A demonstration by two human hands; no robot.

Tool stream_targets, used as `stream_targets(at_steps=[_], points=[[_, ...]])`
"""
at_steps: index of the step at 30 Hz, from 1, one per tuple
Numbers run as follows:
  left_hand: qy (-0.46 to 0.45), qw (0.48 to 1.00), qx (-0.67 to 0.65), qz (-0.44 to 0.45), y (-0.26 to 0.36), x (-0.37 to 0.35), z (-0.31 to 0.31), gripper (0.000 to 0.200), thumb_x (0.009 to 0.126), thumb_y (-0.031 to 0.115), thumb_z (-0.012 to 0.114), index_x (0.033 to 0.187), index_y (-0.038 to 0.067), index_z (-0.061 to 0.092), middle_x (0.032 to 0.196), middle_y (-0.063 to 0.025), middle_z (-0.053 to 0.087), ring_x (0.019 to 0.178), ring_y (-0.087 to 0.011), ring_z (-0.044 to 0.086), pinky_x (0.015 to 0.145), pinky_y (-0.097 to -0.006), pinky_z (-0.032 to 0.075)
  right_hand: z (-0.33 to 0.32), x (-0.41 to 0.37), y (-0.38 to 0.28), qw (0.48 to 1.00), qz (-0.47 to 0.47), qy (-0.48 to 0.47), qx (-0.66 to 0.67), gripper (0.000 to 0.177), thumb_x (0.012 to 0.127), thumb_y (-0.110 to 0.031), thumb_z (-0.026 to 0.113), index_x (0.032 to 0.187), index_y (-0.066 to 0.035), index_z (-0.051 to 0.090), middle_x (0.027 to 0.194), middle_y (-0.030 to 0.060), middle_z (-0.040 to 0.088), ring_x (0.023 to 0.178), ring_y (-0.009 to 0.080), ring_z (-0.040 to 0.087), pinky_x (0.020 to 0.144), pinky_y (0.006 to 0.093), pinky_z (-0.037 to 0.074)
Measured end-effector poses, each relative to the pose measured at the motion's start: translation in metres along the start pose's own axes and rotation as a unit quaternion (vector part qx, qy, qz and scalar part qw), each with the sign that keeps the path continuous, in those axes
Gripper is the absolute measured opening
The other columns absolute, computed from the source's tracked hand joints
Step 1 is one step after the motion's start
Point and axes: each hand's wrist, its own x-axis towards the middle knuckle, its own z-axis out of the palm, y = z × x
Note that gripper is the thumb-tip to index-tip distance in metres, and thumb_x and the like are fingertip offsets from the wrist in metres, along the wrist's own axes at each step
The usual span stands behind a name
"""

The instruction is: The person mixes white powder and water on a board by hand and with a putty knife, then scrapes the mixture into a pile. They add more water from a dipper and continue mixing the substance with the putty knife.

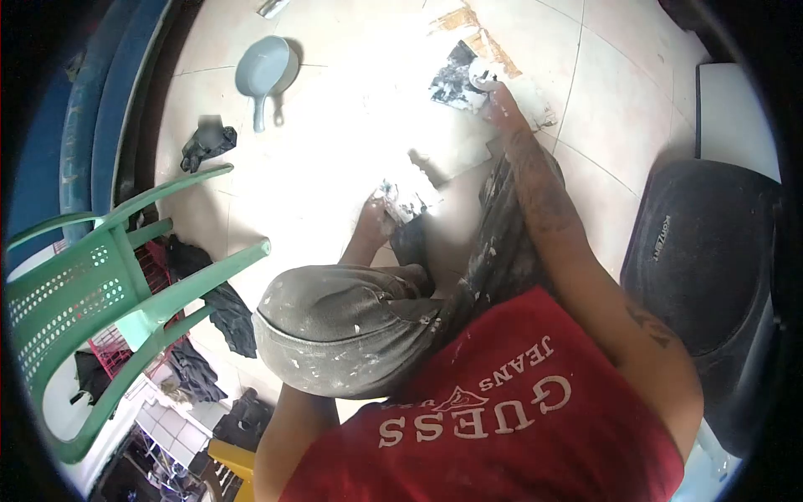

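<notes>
My left hand (375, 219) is closed at the edge of a flat piece smeared with white paste (407, 194); glare hides its exact kind. Farther off to the right, my right hand (499, 105) has its fingers bent around a small white-coated thing (482, 74) that I cannot make out. It lies against a black sheet with white smears (456, 77), beside a torn piece of brown cardboard (488, 42). White specks dot my grey trousers (343, 330).
A grey frying pan (266, 69) and a dark crumpled item (209, 144) lie on the tiled floor (615, 125). A green plastic chair (109, 284) stands at left, a black speaker (703, 259) at right. Strong glare washes out the middle.
</notes>
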Motion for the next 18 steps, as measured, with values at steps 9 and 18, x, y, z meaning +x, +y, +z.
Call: stream_targets(at_steps=[9,18], points=[[-0.012,0.96,-0.241,-0.143,-0.072,-0.039,-0.01,0.033,0.085,0.017,0.053,0.113,0.0,0.05,0.109,-0.0162,0.055,0.106,-0.0304,0.051,0.092,-0.0426,0.041,0.031,-0.032,-0.013,0.994,0.011,-0.047,-0.094,0.023,0.081,-0.009,0.058,0.102,0.001,0.058,0.088,0.0047,0.063,0.068,0.0179,0.06,0.061,0.0275,0.047],[-0.045,0.834,-0.524,-0.166,-0.111,-0.041,0.002,0.041,0.085,0.021,0.054,0.12,0.001,0.046,0.116,-0.0163,0.052,0.112,-0.0314,0.047,0.096,-0.0453,0.039,-0.043,0.044,-0.003,0.796,-0.239,-0.059,-0.553,0.024,0.076,-0.004,0.064,0.1,-0.003,0.06,0.087,0.0014,0.063,0.075,0.0101,0.058,0.066,0.0233,0.047]])
